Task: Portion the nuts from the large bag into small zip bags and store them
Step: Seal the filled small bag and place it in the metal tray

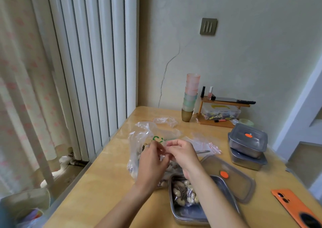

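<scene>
Small zip bag (163, 155) pinched in the grip of left hand (153, 161) and right hand (183, 155), above the large bag (139, 140).
Were the zip left part-open, nuts (181, 195) could be spilled on the tabletop (108, 184) before the tray (171, 208) is reached.

Both bare forearms enter from the lower edge and converge, the left forearm (125, 200) from the bottom centre and the right forearm (212, 198) from the bottom right. The left hand (153, 159) shows its back, fingers curled toward the right, and the right hand (183, 153) faces it, wrist bent and knuckles up. Their fingertips nearly touch, and each hand pinches the edge of a small bag (163, 156) between thumb and fingers.
</scene>
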Tool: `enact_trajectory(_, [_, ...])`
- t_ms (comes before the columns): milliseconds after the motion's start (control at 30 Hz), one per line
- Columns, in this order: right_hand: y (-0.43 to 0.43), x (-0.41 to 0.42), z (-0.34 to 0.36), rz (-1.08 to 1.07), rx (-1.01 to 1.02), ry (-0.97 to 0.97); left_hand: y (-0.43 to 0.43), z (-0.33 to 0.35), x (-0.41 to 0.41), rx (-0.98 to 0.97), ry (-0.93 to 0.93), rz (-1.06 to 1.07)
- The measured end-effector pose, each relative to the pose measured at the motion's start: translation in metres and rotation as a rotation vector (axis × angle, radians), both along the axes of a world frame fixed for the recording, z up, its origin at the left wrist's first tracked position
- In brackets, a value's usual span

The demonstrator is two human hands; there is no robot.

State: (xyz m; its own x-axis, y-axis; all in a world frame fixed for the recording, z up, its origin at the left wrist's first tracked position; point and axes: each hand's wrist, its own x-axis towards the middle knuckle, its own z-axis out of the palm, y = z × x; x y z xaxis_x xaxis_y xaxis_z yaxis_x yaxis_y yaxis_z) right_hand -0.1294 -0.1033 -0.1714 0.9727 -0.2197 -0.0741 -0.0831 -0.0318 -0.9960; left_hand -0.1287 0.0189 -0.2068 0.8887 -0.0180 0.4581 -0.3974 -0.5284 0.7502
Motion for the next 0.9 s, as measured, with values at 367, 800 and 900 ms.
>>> enact_trajectory(367, [0.014,0.000,0.000,-0.108,-0.241,0.023,0.011,0.014,-0.003,-0.004,0.049,-0.022])
enact_trajectory(800, [0.007,-0.005,0.005,-0.066,-0.397,-0.004,0.020,0.028,-0.007,-0.175,0.218,-0.144])
enact_trajectory(900, [0.007,-0.007,0.004,-0.050,-0.427,-0.009,0.020,0.031,-0.010,-0.174,0.207,-0.135])
